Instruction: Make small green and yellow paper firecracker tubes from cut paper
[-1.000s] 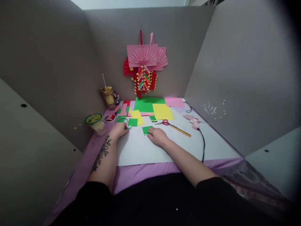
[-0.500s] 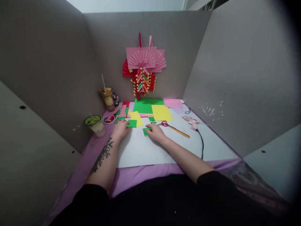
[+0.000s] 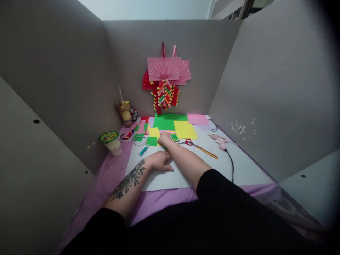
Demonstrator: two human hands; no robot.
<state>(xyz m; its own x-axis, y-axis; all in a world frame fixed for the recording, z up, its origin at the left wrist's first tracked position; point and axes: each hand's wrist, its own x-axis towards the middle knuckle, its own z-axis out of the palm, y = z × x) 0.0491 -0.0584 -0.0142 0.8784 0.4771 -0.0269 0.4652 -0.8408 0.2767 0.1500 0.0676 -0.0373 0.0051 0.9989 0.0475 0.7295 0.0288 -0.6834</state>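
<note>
My left hand (image 3: 160, 160) lies on the white sheet (image 3: 183, 177) with its thumb spread to the right; its fingertips reach under my right wrist. Over them, my right hand (image 3: 165, 139) is turned to the left, at the edge of a green paper square (image 3: 152, 141). Its fingers are mostly hidden, and I cannot make out what they hold. Small green rolls (image 3: 174, 137) lie just right of that hand. Left of my hands are a teal stick (image 3: 144, 150) and a tape ring (image 3: 140, 141).
Red-handled scissors (image 3: 188, 142), an orange cutter (image 3: 205, 151) and a pink glue gun (image 3: 220, 141) with a black cord lie right. A lidded cup (image 3: 114, 146) stands left. Green (image 3: 166, 122) and yellow paper (image 3: 185, 130) lie behind; paper decorations (image 3: 164, 76) hang on the back panel.
My left hand has moved right and nearer to me, away from the tape ring. My right hand has shifted up and left, across it. The teal stick now shows, and the camera view has shifted slightly.
</note>
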